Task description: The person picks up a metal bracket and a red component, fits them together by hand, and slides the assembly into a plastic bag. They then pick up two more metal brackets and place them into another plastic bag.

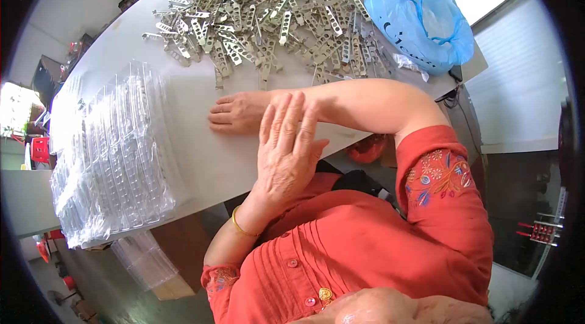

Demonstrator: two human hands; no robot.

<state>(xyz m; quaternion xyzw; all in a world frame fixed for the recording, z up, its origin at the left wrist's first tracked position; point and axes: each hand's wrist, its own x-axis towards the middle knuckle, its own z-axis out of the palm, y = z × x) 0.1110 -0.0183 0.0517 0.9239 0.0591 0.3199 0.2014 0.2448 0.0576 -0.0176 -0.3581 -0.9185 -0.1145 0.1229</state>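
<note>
The right hand (239, 114) lies palm down on the table (201, 172), its fingers close together with narrow gaps and slightly bent. The left hand (286, 153) is over the table's near edge, back showing and fingers pointing toward its far side, nearly straight and only slightly apart, thumb angled out; it crosses in front of the right wrist, and whether they touch I cannot tell. Loose metal strips (283, 25) lie heaped on the table's far part, beyond both hands. Clear plastic trays (122, 153) cover its left end, and a blue bag (420, 22) sits at its far right
</note>
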